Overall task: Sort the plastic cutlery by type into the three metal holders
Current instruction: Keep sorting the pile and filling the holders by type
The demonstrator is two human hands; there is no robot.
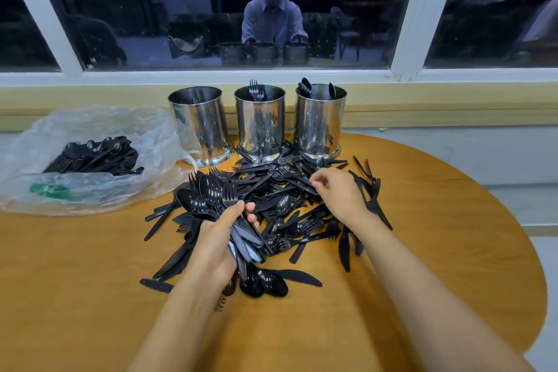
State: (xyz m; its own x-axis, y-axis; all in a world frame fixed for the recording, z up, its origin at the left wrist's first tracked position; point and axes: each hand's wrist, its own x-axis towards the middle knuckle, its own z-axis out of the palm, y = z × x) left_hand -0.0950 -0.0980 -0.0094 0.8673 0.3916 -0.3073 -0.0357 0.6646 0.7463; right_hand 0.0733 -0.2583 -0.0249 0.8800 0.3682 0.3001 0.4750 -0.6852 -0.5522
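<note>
My left hand (217,238) fingers clamp a light, slick cutlery bundle (208,189); right hand (335,190) at 1 o'clock, grip unclear; I'd grab handles.

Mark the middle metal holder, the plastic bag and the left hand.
middle metal holder (259,127): head view, front wall.
plastic bag (90,199): head view, bare front fold.
left hand (217,238): head view, back of hand, gripping cutlery bundle (245,242).

Your left hand (216,240) covers the middle of its bundle (211,189), so the pieces can't be counted. Your right hand's (339,192) fingers (319,180) curl into the pile (271,183); whether they pinch anything is hidden. The left holder's (200,127) inside is too dark to tell. The bag (90,121) runs off the left edge.
</note>
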